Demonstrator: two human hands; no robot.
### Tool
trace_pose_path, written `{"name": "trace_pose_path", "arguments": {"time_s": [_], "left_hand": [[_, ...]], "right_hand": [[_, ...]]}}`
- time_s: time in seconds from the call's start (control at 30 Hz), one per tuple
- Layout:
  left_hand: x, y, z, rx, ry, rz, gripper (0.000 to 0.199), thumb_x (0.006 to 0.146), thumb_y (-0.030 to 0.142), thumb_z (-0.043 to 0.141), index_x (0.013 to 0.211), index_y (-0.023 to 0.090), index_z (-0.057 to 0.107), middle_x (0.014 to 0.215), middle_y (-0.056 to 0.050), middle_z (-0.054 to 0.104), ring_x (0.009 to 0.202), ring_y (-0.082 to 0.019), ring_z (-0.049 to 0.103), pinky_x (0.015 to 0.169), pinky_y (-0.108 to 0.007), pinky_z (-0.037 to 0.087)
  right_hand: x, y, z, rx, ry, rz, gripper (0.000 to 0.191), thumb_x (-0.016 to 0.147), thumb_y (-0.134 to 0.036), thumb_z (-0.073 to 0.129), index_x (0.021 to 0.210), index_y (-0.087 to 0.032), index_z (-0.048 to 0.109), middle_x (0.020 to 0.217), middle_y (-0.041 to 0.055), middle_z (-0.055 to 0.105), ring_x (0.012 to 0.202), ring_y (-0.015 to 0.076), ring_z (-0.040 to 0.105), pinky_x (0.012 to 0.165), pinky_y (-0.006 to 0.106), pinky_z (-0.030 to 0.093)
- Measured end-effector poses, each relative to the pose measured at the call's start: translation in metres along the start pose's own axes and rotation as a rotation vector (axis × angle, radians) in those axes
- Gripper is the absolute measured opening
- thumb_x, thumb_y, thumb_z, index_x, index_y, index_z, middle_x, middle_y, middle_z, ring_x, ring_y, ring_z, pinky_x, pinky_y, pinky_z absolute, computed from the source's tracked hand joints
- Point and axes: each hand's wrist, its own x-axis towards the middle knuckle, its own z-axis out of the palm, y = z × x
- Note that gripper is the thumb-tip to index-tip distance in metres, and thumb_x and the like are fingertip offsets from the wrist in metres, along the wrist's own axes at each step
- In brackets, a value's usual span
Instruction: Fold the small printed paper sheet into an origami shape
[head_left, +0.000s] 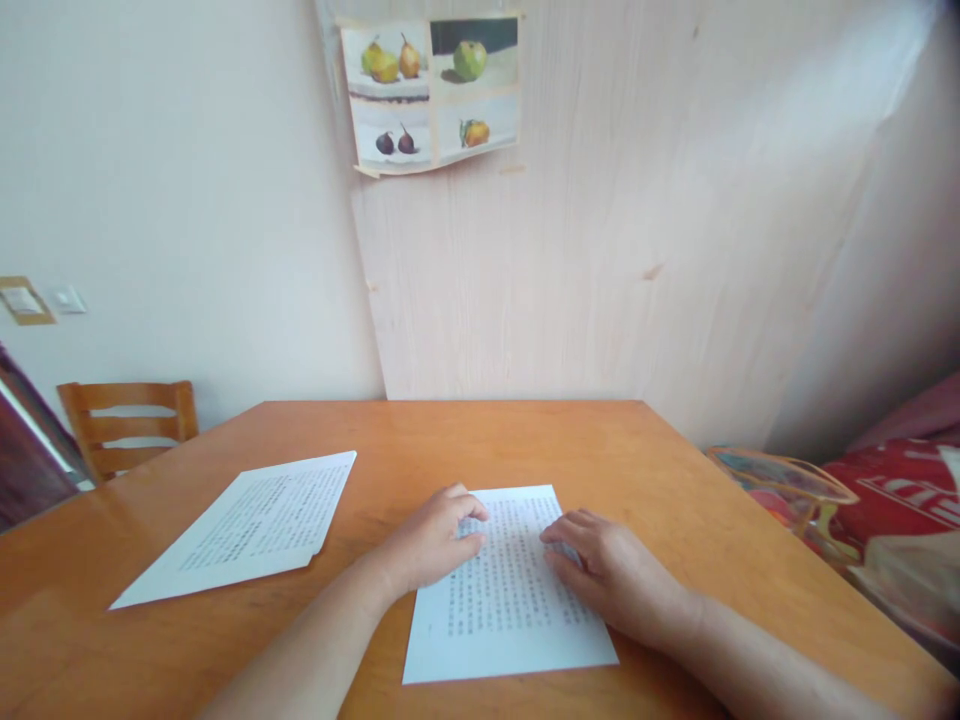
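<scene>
Paper (517, 590) on table (465, 440), left hand (433, 540) and right hand (613, 572) over its sides, both loosely spread, contact unclear

Two bare human arms, uncovered from fingers to picture edge. Left hand (433, 540): ungloved, rounded fingertips, stout thumb. Left wrist (384, 575): bare, slimmer than the left forearm (315, 650), which has a smooth outline and widens toward bottom of view. Right hand (611, 570): ungloved, broad rounded back, matching build. Right forearm (765, 665): bare, smooth, same taper. Nails too blurred to tell. Upper arms cut off by frame, sleeve type can't tell.
</scene>
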Motion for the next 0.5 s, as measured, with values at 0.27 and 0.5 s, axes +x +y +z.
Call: {"name": "trace_pose_path", "arguments": {"time_s": [0.27, 0.5], "left_hand": [[-0.005, 0.003, -0.019, -0.060, -0.081, -0.048, 0.018, 0.083, 0.026, 0.058, 0.096, 0.024, 0.070, 0.102, -0.003, 0.069, 0.097, -0.021, 0.063, 0.087, -0.031, 0.048], [-0.007, 0.003, -0.023, -0.035, -0.157, -0.074, 0.020, 0.083, 0.027, 0.055, 0.095, 0.023, 0.071, 0.099, -0.003, 0.070, 0.091, -0.021, 0.063, 0.080, -0.030, 0.047]], "right_hand": [[-0.009, -0.018, -0.013, 0.073, -0.101, -0.032, 0.028, 0.090, -0.033, 0.062, 0.116, -0.025, 0.069, 0.108, 0.0068, 0.069, 0.098, 0.0240, 0.063, 0.086, 0.036, 0.049], [-0.017, -0.026, -0.024, 0.043, -0.272, -0.079, 0.059, 0.082, -0.055, 0.072, 0.134, -0.029, 0.061, 0.133, 0.0086, 0.061, 0.118, 0.0300, 0.056, 0.101, 0.042, 0.045]]}}
